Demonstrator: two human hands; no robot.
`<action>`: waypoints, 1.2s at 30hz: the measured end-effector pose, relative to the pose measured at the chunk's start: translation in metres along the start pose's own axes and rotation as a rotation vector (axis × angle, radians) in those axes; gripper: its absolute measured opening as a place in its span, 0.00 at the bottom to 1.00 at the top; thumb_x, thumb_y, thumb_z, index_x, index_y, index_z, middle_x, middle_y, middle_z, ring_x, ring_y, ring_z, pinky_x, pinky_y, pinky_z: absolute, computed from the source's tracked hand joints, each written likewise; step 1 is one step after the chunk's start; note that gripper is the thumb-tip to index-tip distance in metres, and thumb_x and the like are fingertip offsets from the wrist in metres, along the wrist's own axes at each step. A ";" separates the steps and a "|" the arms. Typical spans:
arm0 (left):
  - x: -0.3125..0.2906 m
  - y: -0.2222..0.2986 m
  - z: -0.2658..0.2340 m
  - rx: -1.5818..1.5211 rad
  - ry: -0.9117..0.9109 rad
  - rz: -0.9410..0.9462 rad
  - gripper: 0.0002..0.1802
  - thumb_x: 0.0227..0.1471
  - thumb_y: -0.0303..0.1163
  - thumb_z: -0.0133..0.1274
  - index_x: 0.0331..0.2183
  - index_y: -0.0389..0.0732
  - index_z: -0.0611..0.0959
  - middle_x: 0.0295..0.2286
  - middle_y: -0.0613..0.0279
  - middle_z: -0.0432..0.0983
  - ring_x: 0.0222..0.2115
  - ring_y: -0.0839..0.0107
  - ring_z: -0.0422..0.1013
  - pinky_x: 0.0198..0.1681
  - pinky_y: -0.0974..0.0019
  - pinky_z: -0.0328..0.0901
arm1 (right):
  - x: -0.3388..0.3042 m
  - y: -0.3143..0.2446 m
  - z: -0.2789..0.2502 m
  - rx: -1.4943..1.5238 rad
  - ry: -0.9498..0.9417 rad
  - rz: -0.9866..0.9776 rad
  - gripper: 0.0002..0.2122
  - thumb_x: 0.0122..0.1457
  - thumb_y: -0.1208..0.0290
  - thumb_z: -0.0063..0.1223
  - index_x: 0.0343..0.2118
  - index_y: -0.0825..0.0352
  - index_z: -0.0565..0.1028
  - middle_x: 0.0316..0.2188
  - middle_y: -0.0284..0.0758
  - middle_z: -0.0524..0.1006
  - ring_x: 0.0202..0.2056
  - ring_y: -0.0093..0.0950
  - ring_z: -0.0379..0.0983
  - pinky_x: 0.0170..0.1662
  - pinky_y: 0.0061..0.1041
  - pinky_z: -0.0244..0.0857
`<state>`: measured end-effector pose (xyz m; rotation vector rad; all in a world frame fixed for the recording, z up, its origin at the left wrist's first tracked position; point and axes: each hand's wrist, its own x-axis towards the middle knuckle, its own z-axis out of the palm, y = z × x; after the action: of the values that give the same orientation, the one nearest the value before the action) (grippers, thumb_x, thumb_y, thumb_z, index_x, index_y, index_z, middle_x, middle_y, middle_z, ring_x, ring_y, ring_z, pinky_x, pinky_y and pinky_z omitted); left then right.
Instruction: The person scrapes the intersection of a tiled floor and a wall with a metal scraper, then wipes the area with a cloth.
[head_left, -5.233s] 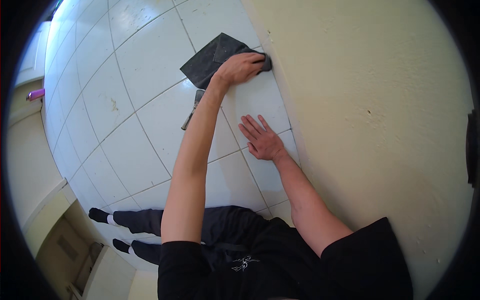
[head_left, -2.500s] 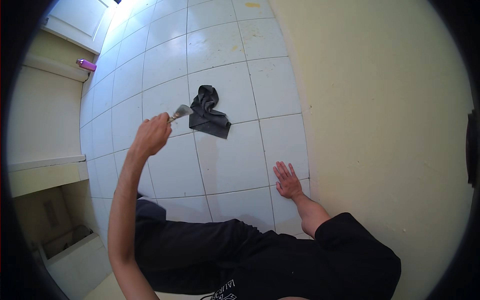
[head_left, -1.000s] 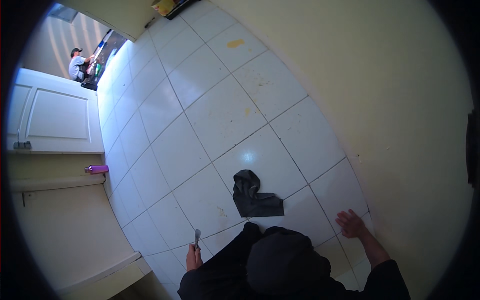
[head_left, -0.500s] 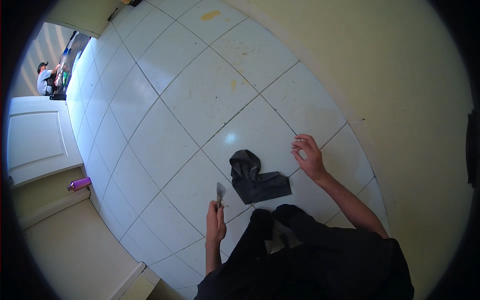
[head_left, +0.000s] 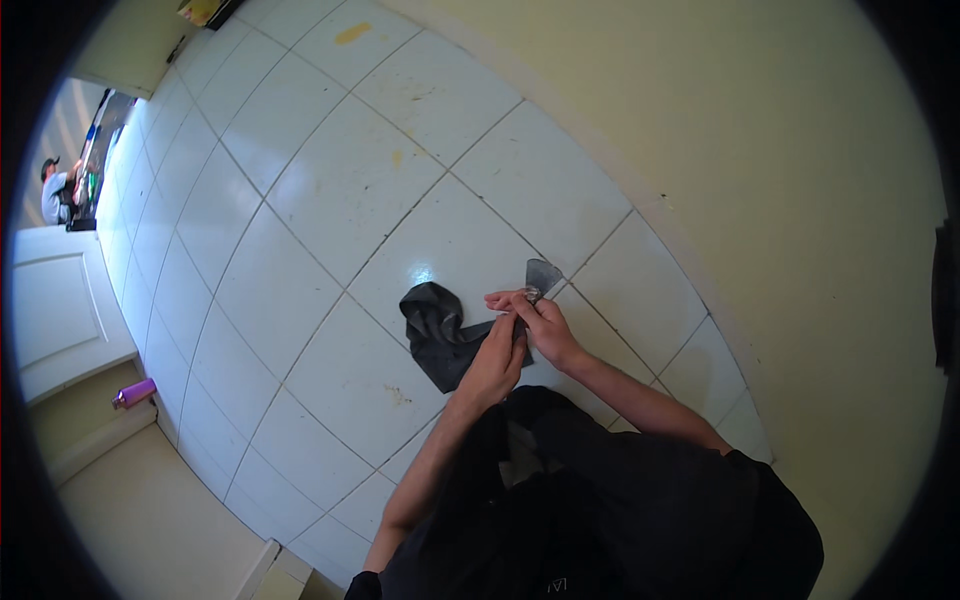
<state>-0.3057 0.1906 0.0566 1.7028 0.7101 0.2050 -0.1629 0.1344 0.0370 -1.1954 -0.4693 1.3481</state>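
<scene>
A putty knife (head_left: 543, 273) with a flared grey blade points away from me, past my fingers. Its handle is mostly hidden in my left hand (head_left: 494, 364), which is closed around it. Against the base of the blade, my right hand (head_left: 548, 330) meets the left, its fingers closed at the neck of the tool. Some of the right fingers point left, and part of the grip is covered. Just under and left of my hands, a crumpled dark grey cloth (head_left: 432, 345) lies on the floor tiles, partly hidden by them.
White floor tiles (head_left: 300, 250) carry yellowish stains (head_left: 352, 34) and small debris. A cream wall (head_left: 780, 200) rises on the right. At left are a white panelled door (head_left: 70, 300) and a purple bottle (head_left: 134, 393). Beyond the far-left opening, a person (head_left: 58, 190) crouches.
My left hand has moved right and forward with the putty knife, past the cloth. My right hand has come left and closed on the tool. The whole view has shifted slightly right.
</scene>
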 end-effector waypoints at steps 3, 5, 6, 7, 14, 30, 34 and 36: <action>-0.008 0.005 -0.005 0.179 -0.145 0.070 0.34 0.62 0.32 0.54 0.66 0.39 0.63 0.58 0.38 0.62 0.58 0.45 0.65 0.60 0.51 0.62 | -0.008 0.018 -0.035 -0.042 0.034 -0.035 0.19 0.77 0.57 0.35 0.41 0.69 0.72 0.41 0.40 0.81 0.47 0.28 0.77 0.54 0.28 0.67; -0.011 0.010 -0.021 1.030 -0.075 0.153 0.38 0.57 0.32 0.58 0.67 0.48 0.64 0.57 0.40 0.63 0.58 0.48 0.65 0.62 0.49 0.61 | -0.014 0.020 -0.059 -0.034 0.064 -0.064 0.19 0.77 0.56 0.35 0.36 0.68 0.70 0.34 0.37 0.81 0.42 0.27 0.78 0.48 0.27 0.70; -0.013 0.003 -0.027 1.035 -0.078 0.161 0.38 0.57 0.32 0.58 0.67 0.48 0.64 0.57 0.40 0.63 0.58 0.48 0.65 0.62 0.49 0.61 | -0.016 0.015 -0.074 0.017 0.113 0.035 0.20 0.77 0.55 0.35 0.34 0.67 0.69 0.29 0.35 0.78 0.36 0.25 0.77 0.41 0.26 0.69; -0.016 -0.009 -0.036 1.083 -0.049 0.118 0.37 0.55 0.30 0.59 0.64 0.50 0.68 0.56 0.44 0.65 0.57 0.50 0.66 0.59 0.48 0.63 | -0.016 0.007 -0.087 0.071 0.149 0.130 0.21 0.76 0.53 0.36 0.32 0.66 0.68 0.24 0.32 0.75 0.30 0.23 0.75 0.35 0.25 0.69; 0.004 -0.038 -0.099 0.909 0.040 -0.100 0.27 0.50 0.22 0.56 0.53 0.44 0.74 0.51 0.58 0.74 0.52 0.50 0.72 0.50 0.51 0.69 | -0.012 0.018 -0.193 -0.209 0.427 0.190 0.14 0.66 0.60 0.56 0.25 0.61 0.72 0.15 0.23 0.66 0.12 0.14 0.56 0.13 0.21 0.48; -0.130 0.050 -0.170 -0.010 1.048 -0.394 0.26 0.66 0.30 0.53 0.62 0.44 0.65 0.43 0.51 0.79 0.42 0.67 0.77 0.47 0.64 0.71 | -0.005 0.049 -0.197 -0.291 0.508 0.154 0.16 0.68 0.62 0.54 0.24 0.63 0.71 0.14 0.22 0.64 0.15 0.13 0.56 0.18 0.20 0.48; -0.041 0.021 -0.176 0.032 0.807 -0.352 0.27 0.64 0.30 0.55 0.61 0.43 0.67 0.46 0.52 0.77 0.47 0.66 0.75 0.51 0.63 0.70 | 0.002 0.029 -0.180 -0.336 0.554 0.171 0.15 0.68 0.63 0.55 0.24 0.64 0.72 0.15 0.22 0.65 0.18 0.12 0.58 0.21 0.19 0.50; 0.016 0.005 -0.156 -0.014 0.652 -0.308 0.27 0.62 0.31 0.58 0.60 0.43 0.71 0.48 0.52 0.77 0.49 0.65 0.74 0.53 0.63 0.69 | -0.009 0.031 -0.187 -0.326 0.518 0.166 0.14 0.68 0.64 0.55 0.26 0.66 0.74 0.16 0.22 0.66 0.19 0.13 0.60 0.22 0.20 0.52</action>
<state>-0.3692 0.3276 0.0988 1.4841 1.4330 0.5578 -0.0231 0.0483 -0.0589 -1.8212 -0.2214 1.0616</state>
